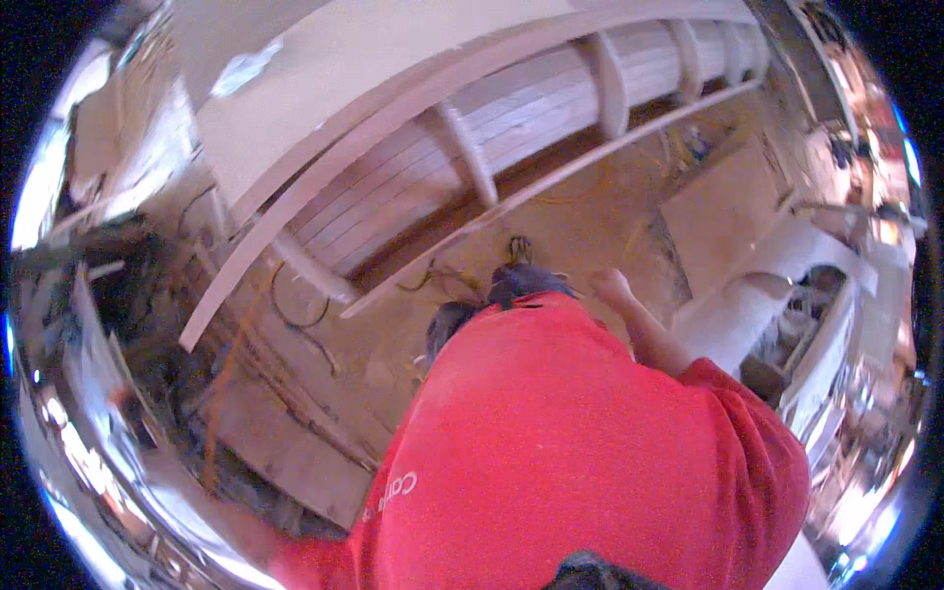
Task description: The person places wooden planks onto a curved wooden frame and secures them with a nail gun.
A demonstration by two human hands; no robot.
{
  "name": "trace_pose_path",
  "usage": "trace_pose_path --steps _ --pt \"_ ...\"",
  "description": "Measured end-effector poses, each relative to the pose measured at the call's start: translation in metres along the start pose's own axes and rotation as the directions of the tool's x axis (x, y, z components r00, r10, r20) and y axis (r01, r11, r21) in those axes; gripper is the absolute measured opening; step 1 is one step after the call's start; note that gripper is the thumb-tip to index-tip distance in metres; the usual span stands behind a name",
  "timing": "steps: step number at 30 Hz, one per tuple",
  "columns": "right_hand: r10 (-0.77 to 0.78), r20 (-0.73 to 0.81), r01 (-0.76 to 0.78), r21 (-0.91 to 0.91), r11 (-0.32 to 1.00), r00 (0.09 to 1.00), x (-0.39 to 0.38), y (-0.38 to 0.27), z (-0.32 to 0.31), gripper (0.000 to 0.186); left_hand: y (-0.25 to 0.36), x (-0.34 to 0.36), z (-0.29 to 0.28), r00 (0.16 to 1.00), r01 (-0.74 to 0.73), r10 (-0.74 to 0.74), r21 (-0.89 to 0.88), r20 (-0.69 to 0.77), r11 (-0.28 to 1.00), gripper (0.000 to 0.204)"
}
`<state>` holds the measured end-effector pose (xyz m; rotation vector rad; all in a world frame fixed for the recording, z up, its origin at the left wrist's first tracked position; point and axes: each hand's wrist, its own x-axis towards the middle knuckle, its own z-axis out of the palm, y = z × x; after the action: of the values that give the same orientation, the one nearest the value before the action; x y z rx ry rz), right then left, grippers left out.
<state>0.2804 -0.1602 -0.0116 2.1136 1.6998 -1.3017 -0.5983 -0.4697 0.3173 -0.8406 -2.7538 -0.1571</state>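
My right hand [612,286] is raised in front of my red shirt, its fingers curled closed. What it holds, if anything, cannot be made out. My left hand [211,503] reaches out low on the left, smeared by motion, so its fingers cannot be read. Ahead stands a long wooden frame [610,84] with curved ribs between two rails, backed by narrow boards. A wide pale panel [324,79] adjoins its far side. Neither hand touches the frame.
Cables [305,320] lie on the dusty floor near the frame, and an orange cord [228,379] runs along the left. Dark clutter [128,275] fills the left side. On the right are a flat board [723,216] and a pale open box-like piece [831,339].
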Motion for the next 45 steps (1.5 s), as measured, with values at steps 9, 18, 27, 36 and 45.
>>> trace_pose_path --steps 9,18,27,36,45 --pt "-0.142 0.083 0.157 -0.214 0.964 0.986 0.016 -0.035 -0.05 0.028 -0.028 -0.314 0.061 0.912 0.407 -0.404 -0.057 0.066 0.911 0.033" --pt "-0.518 -0.015 0.51 -0.156 0.846 0.855 0.037 0.043 -0.138 0.033 0.367 -0.433 0.062 0.895 0.311 -0.015 -0.602 0.445 0.735 0.029" --pt "-0.54 0.252 0.529 0.116 0.841 0.803 -0.061 0.038 -0.308 0.052 0.681 -0.472 0.046 0.69 -0.221 0.527 -0.548 0.497 0.807 0.033" --pt "-0.463 -0.207 0.485 0.603 0.633 0.862 0.003 0.048 -0.377 0.044 0.963 -0.503 0.009 0.369 -0.495 0.878 -0.735 0.305 0.463 0.033" --pt "-0.023 -0.491 0.469 0.816 0.338 0.871 0.104 0.081 -0.501 0.041 1.176 -0.547 0.063 0.235 0.371 0.963 -0.928 0.134 0.038 0.023"
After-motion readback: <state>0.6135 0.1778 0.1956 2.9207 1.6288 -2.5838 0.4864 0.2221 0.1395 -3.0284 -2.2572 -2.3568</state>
